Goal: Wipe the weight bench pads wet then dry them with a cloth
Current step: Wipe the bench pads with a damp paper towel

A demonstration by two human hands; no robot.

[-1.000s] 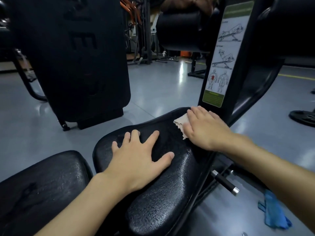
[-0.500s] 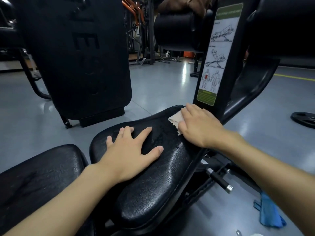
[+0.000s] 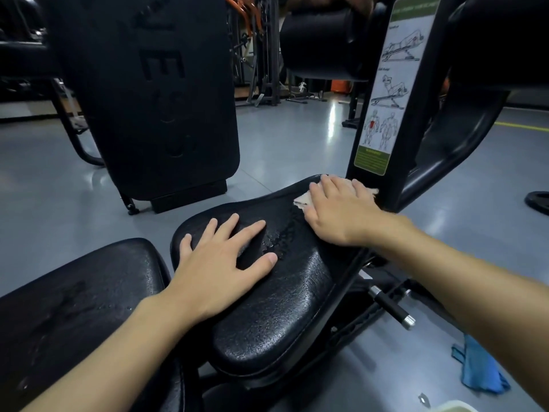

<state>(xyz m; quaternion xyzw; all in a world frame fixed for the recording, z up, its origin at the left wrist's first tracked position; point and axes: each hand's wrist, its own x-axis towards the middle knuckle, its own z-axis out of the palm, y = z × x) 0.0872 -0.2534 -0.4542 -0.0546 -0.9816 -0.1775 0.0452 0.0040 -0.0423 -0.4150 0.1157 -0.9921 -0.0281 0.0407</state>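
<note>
Pale cloth on the seat pad
The right hand (image 3: 338, 212) lies flat, pressing a pale cloth (image 3: 303, 201) onto the far end of the black seat pad (image 3: 282, 307). The left hand (image 3: 219, 263) rests spread and empty nearer. A blue cloth (image 3: 478, 373) lies on the floor.

right hand (image 3: 338, 215) pressing cloth (image 3: 301, 200), seat pad (image 3: 291, 295)

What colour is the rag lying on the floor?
The rag is blue; the head view shows it at the lower right.
</note>
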